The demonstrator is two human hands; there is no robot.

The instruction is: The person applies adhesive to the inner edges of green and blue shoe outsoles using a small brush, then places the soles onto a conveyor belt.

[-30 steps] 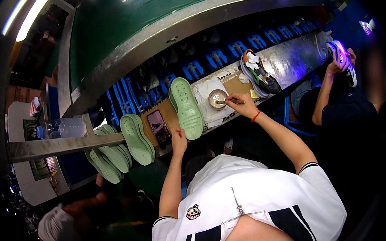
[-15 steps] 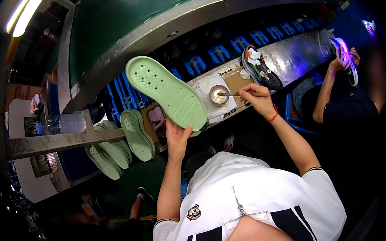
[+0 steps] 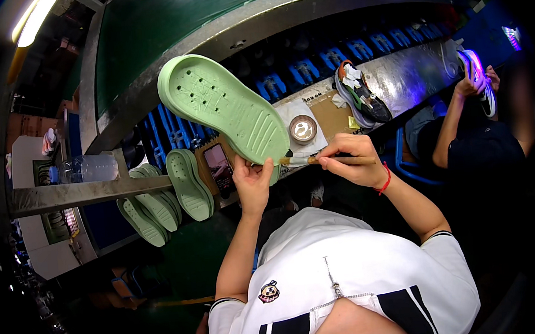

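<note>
Two bare hands busy here: the left hand [image 3: 253, 183] has the near end of a pale green, foam-looking shoe sole [image 3: 224, 111] pinched between thumb and fingers, so it's tilted up off the metal surface [image 3: 418, 72], ridged and dimpled face showing. Right hand [image 3: 356, 161] is closed around a slim wooden-handled brush [image 3: 360, 160], fingertips together, tip right by the sole's near edge; can't tell if it's actually touching. Round bowl of whitish liquid [image 3: 302, 130] sits just beyond the brush.
</note>
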